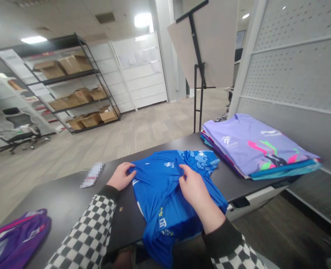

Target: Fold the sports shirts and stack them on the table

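Observation:
A blue jersey (156, 179) with white and yellow print lies partly bunched on the dark table, its lower part hanging over the near edge. My left hand (122, 176) pinches its left edge between thumb and fingers. On the other side, my right hand (192, 185) grips the fabric near the small white chest emblem, thumb and forefinger pressed together. A patterned light-blue sleeve (203, 160) spreads out beyond my right hand.
To the right sits a stack of folded shirts, a lilac shirt (246, 142) on top. A purple garment (22, 239) lies at the near left. A blurred-out flat item (92, 175) rests near the far edge of the table (58, 198). Behind stand an easel board and shelves.

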`<state>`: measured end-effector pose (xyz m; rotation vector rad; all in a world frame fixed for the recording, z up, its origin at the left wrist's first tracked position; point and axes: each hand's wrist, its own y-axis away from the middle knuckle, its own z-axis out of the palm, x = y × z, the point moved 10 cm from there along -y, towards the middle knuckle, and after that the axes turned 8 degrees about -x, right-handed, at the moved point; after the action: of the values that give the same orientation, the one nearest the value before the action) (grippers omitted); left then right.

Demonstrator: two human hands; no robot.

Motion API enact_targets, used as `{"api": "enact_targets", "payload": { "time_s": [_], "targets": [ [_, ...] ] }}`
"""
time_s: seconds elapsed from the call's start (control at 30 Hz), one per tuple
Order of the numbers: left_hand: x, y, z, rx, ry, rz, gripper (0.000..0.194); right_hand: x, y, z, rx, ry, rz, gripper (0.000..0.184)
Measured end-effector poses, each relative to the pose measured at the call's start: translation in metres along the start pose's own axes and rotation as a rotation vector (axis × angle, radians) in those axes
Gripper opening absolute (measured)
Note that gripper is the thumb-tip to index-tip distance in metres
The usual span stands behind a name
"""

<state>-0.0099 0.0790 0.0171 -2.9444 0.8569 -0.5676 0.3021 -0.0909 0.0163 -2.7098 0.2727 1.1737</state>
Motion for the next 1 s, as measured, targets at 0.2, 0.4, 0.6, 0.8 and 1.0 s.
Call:
{"api": "enact_targets", "payload": {
  "time_s": [0.2,0.4,0.6,0.8,1.0],
  "targets": [
    [0.005,-0.017,0.004,0.014,-0.058,0.008,0.034,-0.025,0.012,-0.009,0.073,0.196,-0.089,0.045],
    [0.027,-0.003,-0.004,0.070,-0.093,0.030,0.039,-0.082,0.042,0.054,-0.225,0.237,-0.381,0.045],
    [0.032,0.001,0.021,-0.064,-0.079,0.019,0.050,-0.057,0.028,0.062,-0.326,0.240,-0.325,0.018],
    [0.026,-0.005,0.029,-0.080,-0.092,0.040,0.063,-0.032,0.021,0.030,-0.284,0.241,-0.249,0.016],
    [0.028,-0.006,0.040,-0.188,-0.075,-0.016,0.072,-0.099,0.092,0.041,-0.206,0.171,-0.437,0.028]
  ]
}}
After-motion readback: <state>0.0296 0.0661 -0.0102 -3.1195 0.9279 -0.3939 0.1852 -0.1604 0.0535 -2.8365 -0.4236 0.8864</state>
